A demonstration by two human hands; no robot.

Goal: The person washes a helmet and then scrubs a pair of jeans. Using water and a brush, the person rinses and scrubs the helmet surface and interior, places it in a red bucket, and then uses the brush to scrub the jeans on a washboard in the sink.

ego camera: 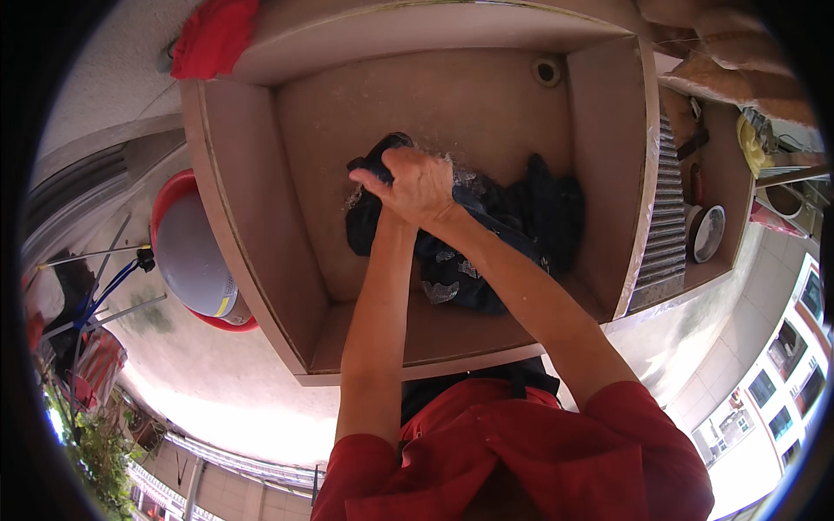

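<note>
Both arms reach down into a tiled basin [417, 84]. My right hand [420, 182] is curled round a bunched, wet dark cloth [381, 156], part of which sticks up past the thumb. Beneath it, my left hand [396, 211] is mostly covered by the right one, so its fingers cannot be made out. Under and beside the hands lies a heap of dark blue and black wet fabric [482, 267] with pale, shiny patches. Water splashes around the hands.
A round drain [546, 71] sits in the far right corner. Red cloth [215, 39] hangs over the far left rim. Left of the basin are a grey basin and a red tub [195, 247]. On the right are a ridged washboard surface [661, 221] and a metal bowl [709, 234].
</note>
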